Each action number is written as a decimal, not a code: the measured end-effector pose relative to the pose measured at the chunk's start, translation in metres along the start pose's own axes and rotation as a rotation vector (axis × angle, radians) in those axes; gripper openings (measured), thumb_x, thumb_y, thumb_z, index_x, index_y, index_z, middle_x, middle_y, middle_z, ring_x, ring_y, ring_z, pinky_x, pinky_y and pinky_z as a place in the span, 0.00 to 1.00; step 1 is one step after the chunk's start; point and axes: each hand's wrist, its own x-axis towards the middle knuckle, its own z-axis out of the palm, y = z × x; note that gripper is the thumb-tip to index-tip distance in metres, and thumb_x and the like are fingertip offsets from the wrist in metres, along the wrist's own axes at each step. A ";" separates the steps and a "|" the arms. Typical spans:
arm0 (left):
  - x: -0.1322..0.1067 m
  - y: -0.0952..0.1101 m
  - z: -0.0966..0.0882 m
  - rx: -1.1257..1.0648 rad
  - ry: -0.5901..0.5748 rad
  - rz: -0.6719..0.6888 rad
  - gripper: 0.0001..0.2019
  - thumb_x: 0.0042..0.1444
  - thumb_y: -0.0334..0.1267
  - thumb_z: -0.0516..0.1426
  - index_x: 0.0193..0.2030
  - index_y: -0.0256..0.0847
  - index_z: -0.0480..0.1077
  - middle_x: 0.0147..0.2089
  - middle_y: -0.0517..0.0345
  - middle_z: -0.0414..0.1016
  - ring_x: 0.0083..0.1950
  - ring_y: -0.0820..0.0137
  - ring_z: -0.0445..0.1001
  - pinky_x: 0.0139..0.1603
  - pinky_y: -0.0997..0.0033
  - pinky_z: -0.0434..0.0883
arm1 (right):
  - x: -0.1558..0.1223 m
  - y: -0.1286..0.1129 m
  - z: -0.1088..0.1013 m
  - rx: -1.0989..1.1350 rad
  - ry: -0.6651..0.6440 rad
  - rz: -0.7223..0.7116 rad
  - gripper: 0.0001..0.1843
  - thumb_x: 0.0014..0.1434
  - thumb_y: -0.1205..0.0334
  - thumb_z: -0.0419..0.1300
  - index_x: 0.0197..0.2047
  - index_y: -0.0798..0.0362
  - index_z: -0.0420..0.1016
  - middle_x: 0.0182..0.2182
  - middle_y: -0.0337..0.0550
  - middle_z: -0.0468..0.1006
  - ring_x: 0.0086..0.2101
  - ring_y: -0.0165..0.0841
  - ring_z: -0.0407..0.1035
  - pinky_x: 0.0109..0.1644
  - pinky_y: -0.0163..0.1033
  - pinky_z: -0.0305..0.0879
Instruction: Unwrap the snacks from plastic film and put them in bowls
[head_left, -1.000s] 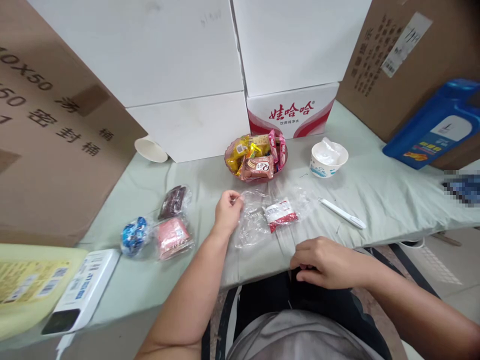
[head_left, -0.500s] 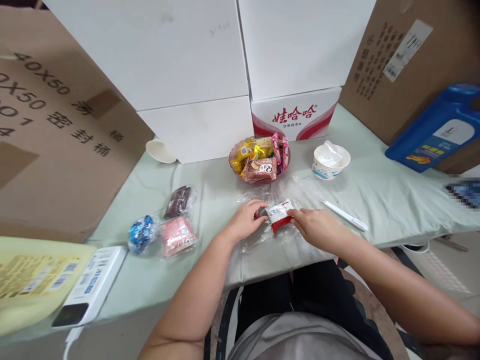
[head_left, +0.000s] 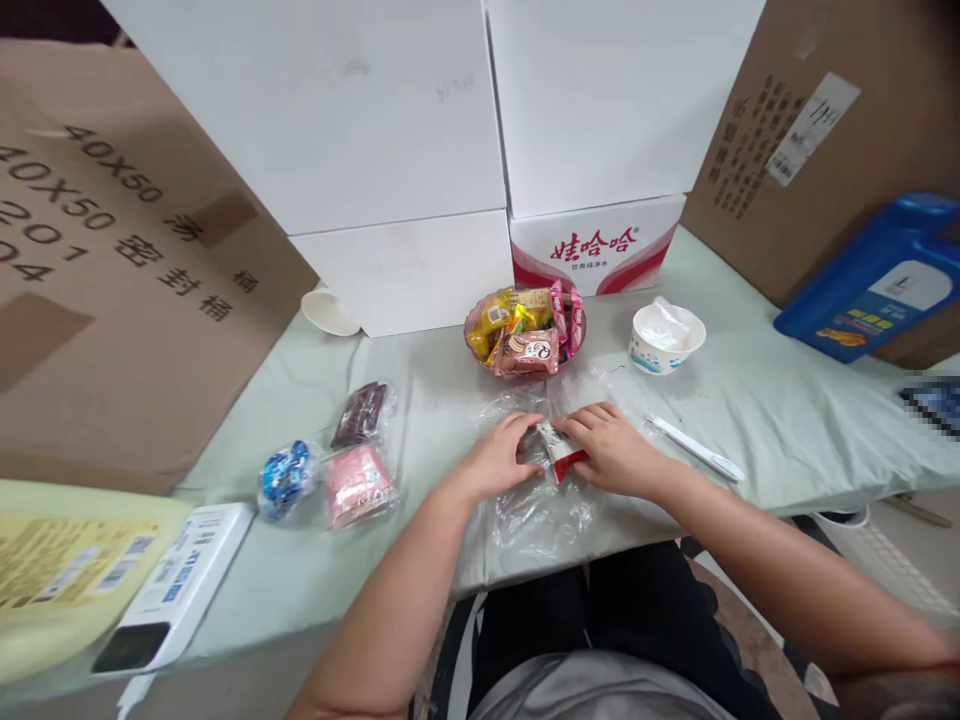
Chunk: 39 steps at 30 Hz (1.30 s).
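Observation:
A small red and white snack packet (head_left: 564, 464) lies on a spread sheet of clear plastic film (head_left: 540, 515) near the table's front edge. My right hand (head_left: 615, 450) is closed over the packet's right side and covers much of it. At the packet's left edge is my left hand (head_left: 491, 462), thumb and fingers apart, fingertips close to or touching its upper left corner. Just behind my hands stands a pink glass bowl (head_left: 474, 352) heaped with wrapped snacks, a brown wrapped biscuit (head_left: 529, 352) at its front.
To the left lie a dark film-wrapped bundle (head_left: 361, 412), a pink one (head_left: 360, 485) and a blue one (head_left: 285, 478), beside a white power bank (head_left: 184, 580). At right are a paper cup (head_left: 660, 355), a white pen-like cutter (head_left: 696, 448) and a blue bottle (head_left: 874, 285). Boxes (head_left: 405, 280) wall the back.
My right hand has shifted over the packet and now hides more of it. The packet has turned between my hands. The view has tilted slightly.

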 end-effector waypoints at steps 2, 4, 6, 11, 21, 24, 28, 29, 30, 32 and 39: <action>-0.001 0.001 -0.001 0.016 -0.015 -0.004 0.37 0.45 0.34 0.67 0.63 0.44 0.62 0.58 0.51 0.67 0.41 0.67 0.72 0.46 0.63 0.73 | -0.001 0.004 -0.009 0.111 0.040 0.012 0.25 0.53 0.66 0.60 0.55 0.55 0.71 0.46 0.51 0.78 0.47 0.44 0.70 0.55 0.52 0.61; -0.002 0.001 -0.001 0.024 -0.029 0.000 0.37 0.46 0.36 0.67 0.64 0.45 0.61 0.57 0.51 0.68 0.40 0.67 0.72 0.46 0.62 0.73 | 0.002 0.007 -0.022 0.260 0.157 0.030 0.20 0.55 0.64 0.58 0.53 0.53 0.72 0.45 0.49 0.79 0.45 0.41 0.72 0.51 0.47 0.65; -0.003 0.001 -0.002 0.025 -0.038 -0.001 0.37 0.46 0.37 0.67 0.64 0.46 0.61 0.57 0.51 0.68 0.39 0.67 0.72 0.46 0.61 0.73 | 0.014 0.006 -0.036 0.377 0.353 0.057 0.19 0.57 0.62 0.57 0.52 0.52 0.71 0.45 0.47 0.79 0.43 0.38 0.73 0.47 0.44 0.67; -0.005 0.002 -0.004 0.020 -0.041 -0.011 0.37 0.46 0.36 0.67 0.63 0.46 0.62 0.61 0.51 0.65 0.45 0.64 0.73 0.48 0.62 0.73 | 0.086 0.007 -0.058 0.259 0.724 0.053 0.21 0.58 0.62 0.57 0.55 0.53 0.68 0.50 0.50 0.75 0.46 0.40 0.69 0.51 0.47 0.65; -0.006 0.002 -0.004 0.035 -0.040 0.044 0.29 0.44 0.34 0.68 0.55 0.44 0.70 0.59 0.49 0.68 0.51 0.59 0.73 0.51 0.59 0.73 | 0.068 0.000 -0.021 0.035 0.272 -0.221 0.17 0.67 0.57 0.51 0.54 0.54 0.71 0.49 0.53 0.75 0.51 0.43 0.65 0.57 0.50 0.58; -0.006 0.000 -0.003 0.035 -0.054 0.069 0.26 0.44 0.34 0.68 0.53 0.43 0.72 0.60 0.50 0.67 0.55 0.59 0.72 0.55 0.59 0.71 | 0.015 -0.003 -0.010 0.081 -0.044 -0.363 0.26 0.64 0.44 0.54 0.56 0.55 0.70 0.44 0.51 0.77 0.45 0.41 0.68 0.56 0.51 0.58; -0.006 -0.003 -0.006 0.051 -0.085 0.039 0.28 0.44 0.35 0.68 0.54 0.45 0.71 0.62 0.52 0.63 0.55 0.60 0.72 0.57 0.60 0.71 | -0.048 0.000 -0.010 0.049 -0.206 -0.251 0.35 0.56 0.38 0.61 0.57 0.56 0.71 0.43 0.52 0.75 0.43 0.42 0.68 0.52 0.49 0.60; -0.006 -0.002 -0.007 0.065 -0.095 0.027 0.28 0.44 0.35 0.68 0.55 0.45 0.71 0.63 0.53 0.63 0.56 0.60 0.72 0.58 0.59 0.70 | -0.062 0.001 -0.011 0.023 -0.221 -0.204 0.33 0.56 0.40 0.62 0.56 0.55 0.72 0.43 0.52 0.75 0.42 0.42 0.68 0.50 0.48 0.61; -0.007 0.000 -0.008 0.084 -0.108 0.017 0.28 0.44 0.36 0.68 0.55 0.46 0.71 0.63 0.53 0.62 0.58 0.59 0.71 0.60 0.58 0.69 | -0.076 0.002 -0.012 -0.004 -0.226 -0.161 0.29 0.57 0.44 0.63 0.55 0.55 0.73 0.42 0.51 0.74 0.41 0.41 0.68 0.48 0.47 0.62; -0.013 0.008 -0.008 0.138 -0.115 0.006 0.28 0.46 0.36 0.67 0.56 0.45 0.70 0.65 0.51 0.61 0.63 0.55 0.66 0.64 0.54 0.65 | -0.099 0.003 -0.012 -0.045 -0.204 -0.108 0.19 0.61 0.53 0.61 0.52 0.53 0.74 0.40 0.49 0.74 0.40 0.40 0.67 0.46 0.46 0.62; -0.086 0.040 0.017 0.212 -0.119 0.179 0.37 0.41 0.54 0.69 0.59 0.47 0.67 0.63 0.48 0.65 0.66 0.50 0.60 0.66 0.45 0.61 | -0.145 0.005 -0.006 0.011 0.054 -0.053 0.11 0.65 0.67 0.51 0.41 0.51 0.74 0.38 0.47 0.76 0.43 0.39 0.68 0.48 0.48 0.63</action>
